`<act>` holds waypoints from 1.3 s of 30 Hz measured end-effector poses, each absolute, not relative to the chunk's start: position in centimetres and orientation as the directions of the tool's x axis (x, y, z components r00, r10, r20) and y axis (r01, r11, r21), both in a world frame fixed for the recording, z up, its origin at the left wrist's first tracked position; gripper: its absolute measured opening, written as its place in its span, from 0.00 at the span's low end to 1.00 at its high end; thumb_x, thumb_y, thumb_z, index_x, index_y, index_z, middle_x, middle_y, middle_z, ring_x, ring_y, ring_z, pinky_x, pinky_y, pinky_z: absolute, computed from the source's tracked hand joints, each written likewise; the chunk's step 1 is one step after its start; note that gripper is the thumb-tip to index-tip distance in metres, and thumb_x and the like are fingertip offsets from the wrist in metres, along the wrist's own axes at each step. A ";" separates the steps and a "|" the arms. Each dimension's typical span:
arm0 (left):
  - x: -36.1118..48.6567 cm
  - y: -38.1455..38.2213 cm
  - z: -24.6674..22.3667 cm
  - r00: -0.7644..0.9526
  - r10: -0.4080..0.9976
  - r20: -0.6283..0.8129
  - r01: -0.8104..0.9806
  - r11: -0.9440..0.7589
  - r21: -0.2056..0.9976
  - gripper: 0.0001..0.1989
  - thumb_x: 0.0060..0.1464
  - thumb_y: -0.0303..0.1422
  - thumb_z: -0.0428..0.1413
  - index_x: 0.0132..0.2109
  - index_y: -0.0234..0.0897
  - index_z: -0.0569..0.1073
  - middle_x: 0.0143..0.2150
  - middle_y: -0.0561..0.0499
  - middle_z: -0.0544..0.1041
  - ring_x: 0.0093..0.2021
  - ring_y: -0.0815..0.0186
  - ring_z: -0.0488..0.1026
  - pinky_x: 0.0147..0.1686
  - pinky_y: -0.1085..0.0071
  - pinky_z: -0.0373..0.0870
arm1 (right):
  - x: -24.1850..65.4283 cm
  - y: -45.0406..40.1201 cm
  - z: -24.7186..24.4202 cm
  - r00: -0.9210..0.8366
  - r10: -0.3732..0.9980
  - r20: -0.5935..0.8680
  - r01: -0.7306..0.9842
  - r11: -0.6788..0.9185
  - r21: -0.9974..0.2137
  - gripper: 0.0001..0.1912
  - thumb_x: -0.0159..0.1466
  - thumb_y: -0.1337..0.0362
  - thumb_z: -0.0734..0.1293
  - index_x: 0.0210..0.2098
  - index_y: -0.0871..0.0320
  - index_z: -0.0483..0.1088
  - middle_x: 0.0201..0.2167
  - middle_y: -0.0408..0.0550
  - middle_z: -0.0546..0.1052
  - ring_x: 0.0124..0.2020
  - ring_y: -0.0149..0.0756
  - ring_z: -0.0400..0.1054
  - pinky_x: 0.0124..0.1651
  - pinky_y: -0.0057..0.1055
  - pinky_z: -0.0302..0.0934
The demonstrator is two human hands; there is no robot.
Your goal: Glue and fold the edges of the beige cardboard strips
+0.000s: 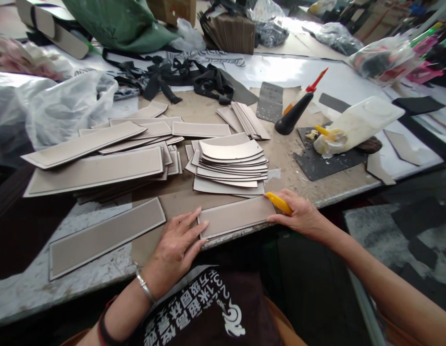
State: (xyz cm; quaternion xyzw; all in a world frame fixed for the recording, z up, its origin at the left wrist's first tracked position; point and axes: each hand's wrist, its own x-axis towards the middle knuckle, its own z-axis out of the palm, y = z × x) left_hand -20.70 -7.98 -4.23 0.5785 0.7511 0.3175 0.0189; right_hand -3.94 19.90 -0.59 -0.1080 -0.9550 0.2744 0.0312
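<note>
A flat beige panel with a pale border (237, 216) lies at the table's front edge. My left hand (178, 240) rests at its left end, fingers apart, fingertips on the panel. At the right end, my right hand (298, 214) has its fingers closed round a yellow tool (279, 203), with the thumb by the panel's corner. Another bordered panel (105, 238) lies to the left, touched by neither hand. Just behind the panel between my hands is a stack of curved pieces (230, 163).
Long panels (96, 168) are piled at the left. A dark cone with a red tip (294, 114) stands behind right, near a white plastic container (363, 125) lying on its side. Black straps (194, 79), plastic bags (71, 105) and a green bag (118, 24) lie farther back.
</note>
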 end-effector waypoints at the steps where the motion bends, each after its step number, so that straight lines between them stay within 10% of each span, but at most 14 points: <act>1: -20.7 -8.0 -4.2 -0.326 0.883 0.339 0.859 0.127 0.495 0.15 0.57 0.28 0.52 0.52 0.35 0.68 0.57 0.41 0.66 0.52 0.56 0.62 0.49 0.55 0.68 | -3.9 19.9 -0.6 -0.971 0.240 -0.016 0.210 0.813 -0.543 0.23 0.59 0.56 0.67 0.51 0.61 0.65 0.39 0.51 0.69 0.40 0.40 0.67 0.47 0.35 0.62; 11: -20.5 -8.4 -3.5 -0.300 0.891 0.339 0.876 0.117 0.468 0.15 0.57 0.28 0.52 0.51 0.33 0.68 0.56 0.39 0.66 0.53 0.56 0.62 0.48 0.57 0.68 | -3.4 18.5 -0.2 -0.915 0.388 -0.114 0.355 0.635 -0.686 0.25 0.56 0.59 0.68 0.51 0.59 0.64 0.41 0.50 0.71 0.40 0.39 0.67 0.47 0.34 0.61; 21: -20.4 -8.7 -3.5 -0.296 0.893 0.340 0.877 0.113 0.466 0.14 0.58 0.30 0.51 0.51 0.33 0.69 0.56 0.40 0.67 0.53 0.56 0.63 0.48 0.57 0.69 | -3.6 16.9 0.2 -0.630 0.527 -0.570 0.696 0.058 -0.715 0.25 0.53 0.48 0.66 0.41 0.60 0.61 0.15 0.36 0.62 0.14 0.26 0.56 0.14 0.22 0.52; 39: -20.2 -9.1 -3.8 -0.328 0.893 0.307 0.845 0.132 0.519 0.14 0.57 0.29 0.53 0.51 0.33 0.69 0.57 0.39 0.66 0.54 0.56 0.61 0.50 0.56 0.67 | -5.3 17.1 0.3 -0.579 0.551 -0.602 0.769 0.124 -0.627 0.20 0.47 0.49 0.69 0.27 0.57 0.59 0.10 0.36 0.62 0.12 0.26 0.55 0.13 0.22 0.51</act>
